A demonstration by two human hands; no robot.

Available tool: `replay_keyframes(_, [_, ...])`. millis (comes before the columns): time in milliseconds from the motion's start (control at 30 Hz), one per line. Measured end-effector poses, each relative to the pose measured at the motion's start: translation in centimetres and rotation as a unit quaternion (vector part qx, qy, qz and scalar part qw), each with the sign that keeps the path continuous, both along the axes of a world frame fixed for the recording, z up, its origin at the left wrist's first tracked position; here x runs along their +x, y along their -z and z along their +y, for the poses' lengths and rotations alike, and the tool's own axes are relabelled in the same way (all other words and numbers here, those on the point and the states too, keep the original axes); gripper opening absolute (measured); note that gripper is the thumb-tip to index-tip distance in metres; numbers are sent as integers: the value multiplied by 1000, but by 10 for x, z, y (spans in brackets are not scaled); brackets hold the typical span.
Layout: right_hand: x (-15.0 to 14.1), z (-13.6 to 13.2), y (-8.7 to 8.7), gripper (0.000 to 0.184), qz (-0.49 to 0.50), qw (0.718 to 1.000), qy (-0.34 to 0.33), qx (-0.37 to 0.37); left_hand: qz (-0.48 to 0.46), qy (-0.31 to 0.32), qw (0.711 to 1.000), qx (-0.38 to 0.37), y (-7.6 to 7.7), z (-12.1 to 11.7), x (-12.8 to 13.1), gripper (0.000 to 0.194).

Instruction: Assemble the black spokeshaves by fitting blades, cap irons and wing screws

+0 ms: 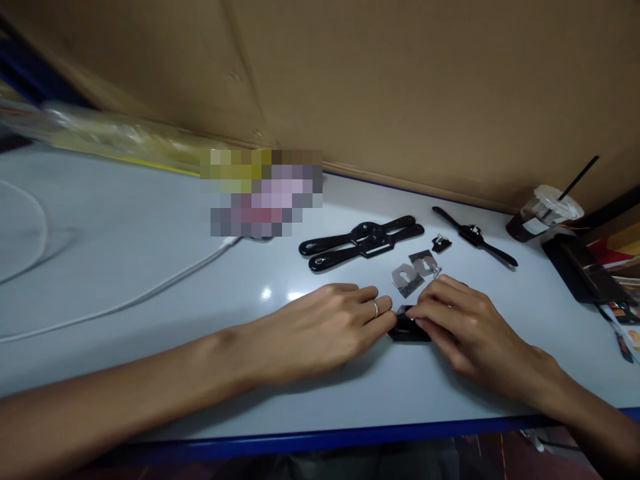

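A black spokeshave (407, 332) lies low on the table between my hands, its handles mostly hidden by my fingers. My left hand (340, 327), a ring on one finger, is closed around its left end. Over its middle, my right hand (463, 323) has thumb and fingertips pinched together; a tiny shiny bit shows there, too small to name. Just beyond are two slotted steel blades, a nearer blade (407, 279) and a farther blade (425, 264). A small black cap with a screw (441, 243) sits behind them.
Two black spokeshave bodies (367, 243) lie side by side further back, and another spokeshave (473, 235) is to the right. A lidded drink cup with a straw (543, 213) stands at the back right, near a black phone-like slab (575, 267). A white cable (165, 287) crosses the left.
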State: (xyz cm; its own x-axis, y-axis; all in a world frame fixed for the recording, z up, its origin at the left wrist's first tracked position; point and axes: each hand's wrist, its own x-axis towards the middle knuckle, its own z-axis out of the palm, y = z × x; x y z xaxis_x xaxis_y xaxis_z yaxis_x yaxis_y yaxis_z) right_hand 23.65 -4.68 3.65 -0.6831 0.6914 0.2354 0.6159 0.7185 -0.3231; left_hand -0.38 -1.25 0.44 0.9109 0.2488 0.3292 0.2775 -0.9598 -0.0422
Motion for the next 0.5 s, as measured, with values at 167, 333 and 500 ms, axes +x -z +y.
replay_keyframes(167, [2, 4, -2, 22, -5, 999, -27, 28, 12, 0, 1000, 2, 0, 0, -1, 12])
replay_keyframes(333, [-1, 5, 2, 22, 5, 999, -14, 47, 16, -3, 1000, 14, 0, 0, 0, 12])
replay_keyframes(500, [-6, 7, 6, 12, 101, 985, 73, -121, 14, -3, 1000, 14, 1, 0, -1, 11])
